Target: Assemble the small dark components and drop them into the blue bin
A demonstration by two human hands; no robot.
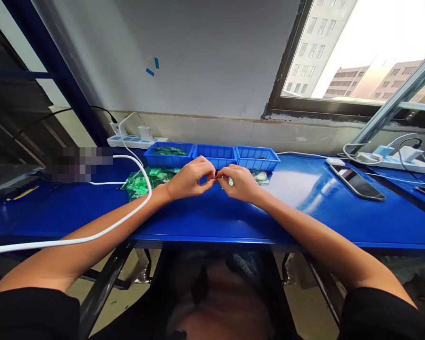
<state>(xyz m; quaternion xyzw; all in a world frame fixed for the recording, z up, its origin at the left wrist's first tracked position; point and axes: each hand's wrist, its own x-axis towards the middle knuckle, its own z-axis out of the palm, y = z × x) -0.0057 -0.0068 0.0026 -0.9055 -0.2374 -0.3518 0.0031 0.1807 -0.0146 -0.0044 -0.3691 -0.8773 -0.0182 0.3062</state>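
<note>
Over the middle of the blue table, my left hand [194, 177] and my right hand [240, 182] meet fingertip to fingertip, each closed in a pinch. Between them shows a tiny dark part [216, 177], too small to name. Just behind my hands stand three blue bins in a row: the left bin [168, 160] holds green pieces, the middle bin [216, 151] is partly hidden by my hands, and the right bin [258, 164] has a few small dark bits. A clear bag of green pieces [141, 183] lies beside my left wrist, and a small clear bag [260, 177] lies beyond my right hand.
A white cable [127, 217] arcs across my left forearm. One power strip [138, 141] sits at the back left, another [407, 163] at the back right. A phone [357, 182] lies on the blue table [304, 212] at right. The wall and window stand behind.
</note>
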